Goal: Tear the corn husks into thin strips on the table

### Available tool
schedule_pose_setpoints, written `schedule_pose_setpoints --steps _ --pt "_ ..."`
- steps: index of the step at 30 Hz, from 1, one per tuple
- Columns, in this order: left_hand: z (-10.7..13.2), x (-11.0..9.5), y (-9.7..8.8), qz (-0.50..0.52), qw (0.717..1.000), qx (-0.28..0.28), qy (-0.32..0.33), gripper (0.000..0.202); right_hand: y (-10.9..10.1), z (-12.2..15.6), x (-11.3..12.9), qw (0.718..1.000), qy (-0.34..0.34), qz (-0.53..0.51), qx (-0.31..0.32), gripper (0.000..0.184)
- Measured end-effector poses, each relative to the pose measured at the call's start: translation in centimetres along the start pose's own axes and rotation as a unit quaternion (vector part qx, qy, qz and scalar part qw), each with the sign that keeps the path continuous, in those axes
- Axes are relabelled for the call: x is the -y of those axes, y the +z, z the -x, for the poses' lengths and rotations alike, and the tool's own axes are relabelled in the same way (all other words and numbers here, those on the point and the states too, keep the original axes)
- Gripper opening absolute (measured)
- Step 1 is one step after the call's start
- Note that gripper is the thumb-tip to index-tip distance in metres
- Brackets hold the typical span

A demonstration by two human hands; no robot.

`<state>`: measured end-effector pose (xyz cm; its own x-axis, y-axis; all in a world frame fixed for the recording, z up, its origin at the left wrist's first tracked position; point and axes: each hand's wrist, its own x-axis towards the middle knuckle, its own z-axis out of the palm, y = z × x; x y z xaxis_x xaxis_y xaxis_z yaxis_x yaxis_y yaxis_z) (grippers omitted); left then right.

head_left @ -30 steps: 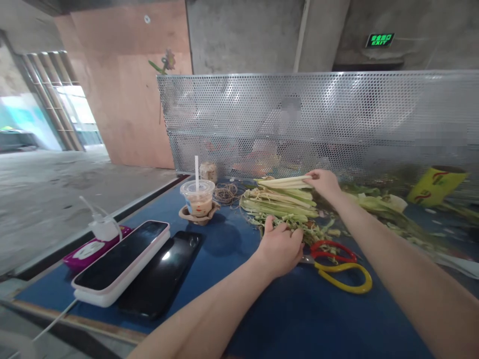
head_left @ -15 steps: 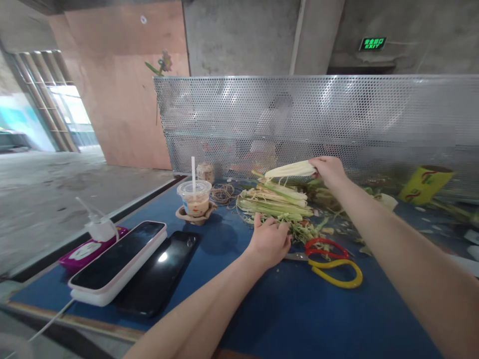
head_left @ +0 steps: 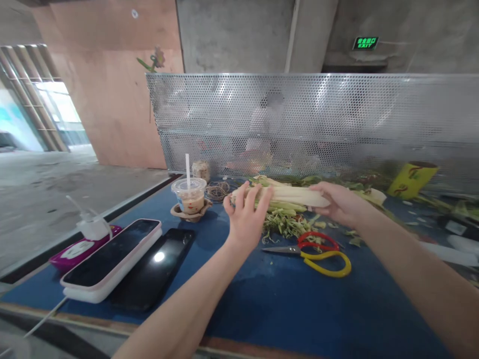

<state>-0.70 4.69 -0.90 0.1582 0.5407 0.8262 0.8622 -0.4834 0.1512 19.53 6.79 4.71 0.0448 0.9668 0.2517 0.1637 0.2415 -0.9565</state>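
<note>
My right hand (head_left: 339, 202) grips the thick end of a pale, peeled stalk (head_left: 290, 195) and holds it level above the blue table (head_left: 284, 309). My left hand (head_left: 247, 214) is raised with fingers spread, cupping the stalk's left tip. Beneath them lies a pile of green-white stalks and trimmed leaf scraps (head_left: 286, 222). Red and yellow scissors (head_left: 318, 252) lie on the table just in front of the pile.
A plastic cup with a straw (head_left: 189, 194) and a coil of twine (head_left: 219, 189) stand left of the pile. Two phones (head_left: 112, 257) (head_left: 155, 267) and a magenta power strip (head_left: 80, 244) lie at left. A perforated metal screen (head_left: 318, 124) backs the table; a yellow container (head_left: 411, 179) sits far right.
My right hand has lifted one stalk off the pile and brought it nearer. My left hand left the leaf scraps on the table and rose to meet the stalk's tip.
</note>
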Motion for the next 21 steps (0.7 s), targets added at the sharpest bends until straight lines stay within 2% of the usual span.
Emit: schedule_pose_setpoints --steps 3,5,8,10,12,16,21 --pt "-0.5 0.7 -0.6 0.049 0.998 0.049 -0.009 0.031 -0.5 1.9 0.1 0.997 0.063 -0.018 0.033 0.013" --pt "-0.7 1.0 -0.6 0.121 0.989 0.085 -0.009 0.029 -0.8 2.7 0.2 0.995 0.08 -0.039 0.051 0.025" --pt "-0.9 1.0 -0.2 0.251 0.954 0.144 -0.083 0.024 -0.5 3.2 -0.5 0.991 0.076 -0.091 0.066 0.045" --pt "-0.8 0.8 0.2 0.294 0.927 0.185 -0.142 0.027 0.3 3.4 -1.3 0.99 0.063 -0.101 0.075 0.05" --pt "-0.6 0.4 0.5 0.309 0.913 0.213 -0.162 0.029 1.4 3.6 -2.3 0.993 0.051 -0.076 0.077 0.044" --pt "0.1 -0.8 0.8 0.332 0.894 0.255 -0.16 0.028 3.1 4.3 -3.9 0.995 0.045 -0.045 0.082 0.031" --pt "0.9 -1.8 1.5 0.411 0.82 0.342 -0.204 0.031 2.8 5.2 -4.8 0.994 0.057 -0.026 0.094 0.02"
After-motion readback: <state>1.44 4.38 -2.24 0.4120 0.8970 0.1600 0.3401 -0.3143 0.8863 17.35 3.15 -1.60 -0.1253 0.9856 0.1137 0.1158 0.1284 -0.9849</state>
